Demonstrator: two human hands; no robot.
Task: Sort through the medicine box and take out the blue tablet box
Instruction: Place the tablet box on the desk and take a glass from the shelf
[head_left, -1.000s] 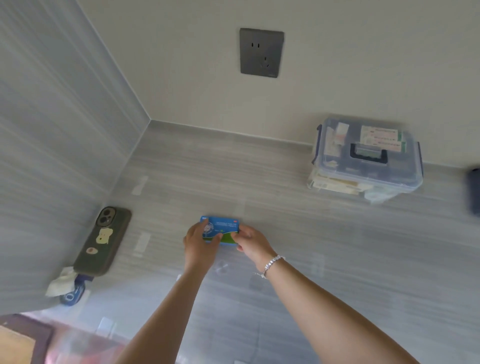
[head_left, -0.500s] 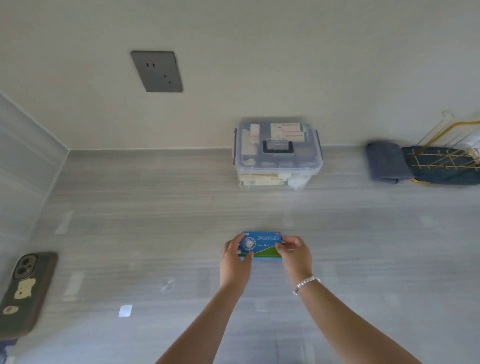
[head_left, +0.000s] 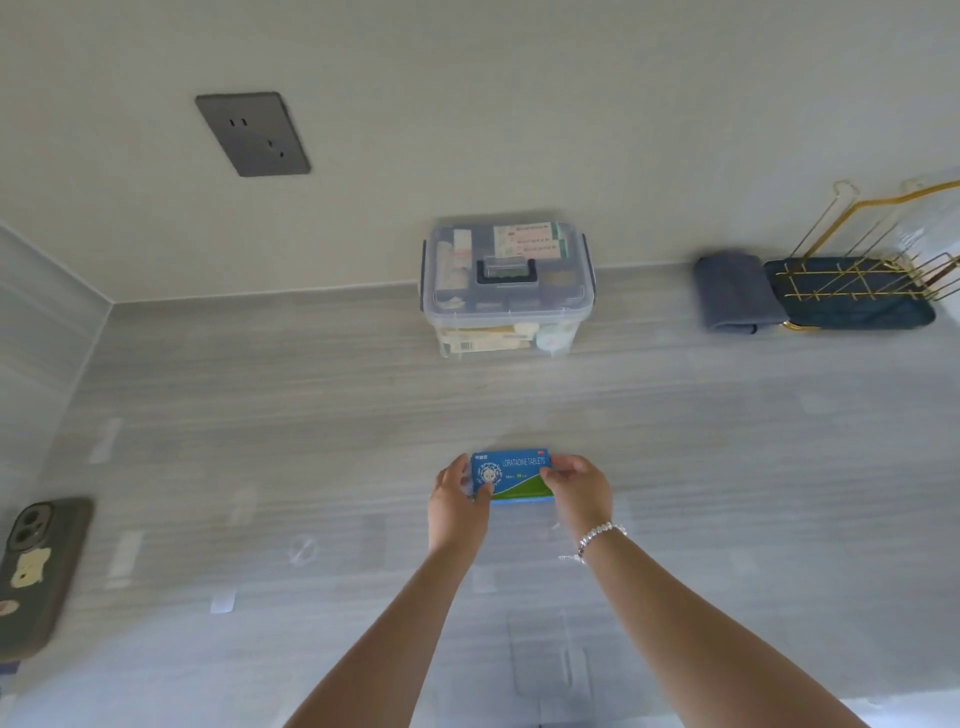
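Note:
The blue tablet box (head_left: 514, 474), blue with a green corner and white lettering, lies flat on the grey counter in front of me. My left hand (head_left: 458, 500) grips its left end and my right hand (head_left: 581, 487), with a bead bracelet on the wrist, grips its right end. The clear medicine box (head_left: 506, 291) stands at the back against the wall, well beyond the hands. Its lid with a dark handle is closed, and packets show through the plastic.
A phone in a dark case (head_left: 39, 566) lies at the left edge. A folded grey cloth (head_left: 732, 291) and a gold wire rack on a dark mat (head_left: 852, 291) sit at the back right. A wall socket (head_left: 253, 134) is above the counter.
The view has swung right, bringing the medicine box to the centre and the rack into sight. Both hands still hold the blue tablet box low over the counter.

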